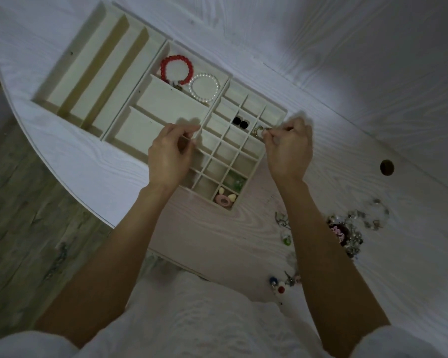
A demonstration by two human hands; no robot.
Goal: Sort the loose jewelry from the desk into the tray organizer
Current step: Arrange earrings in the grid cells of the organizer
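The tray organizer lies slantwise on the white worktop, running from the far-left edge toward the middle. Its left section is long empty slots. The middle section holds a red bead bracelet and a pearl bracelet side by side in its far compartment. The right section is a grid of small cells, with a black pair in one far cell and green pieces and pink and cream pieces in the two nearest.

The left hand hovers over the seam between the middle section and the grid, thumb and forefinger drawn close together. Whether they pinch anything I cannot tell; nothing shows between them.

The right hand is at the grid's right edge, fingers curled, its fingertips pinching a small gold-coloured piece, too small to name. That piece sits right over a far cell in the right-hand column, next to the cell with the black pair. So the cell lies just below and a shade left of the fingertips, and the right hand is plainly the nearer. I judge that only a short lowering and letting go remains.

Further right, near the worktop's front edge, the loose jewelry waits in a tangled heap, with red, white and blue beads closer to the person.
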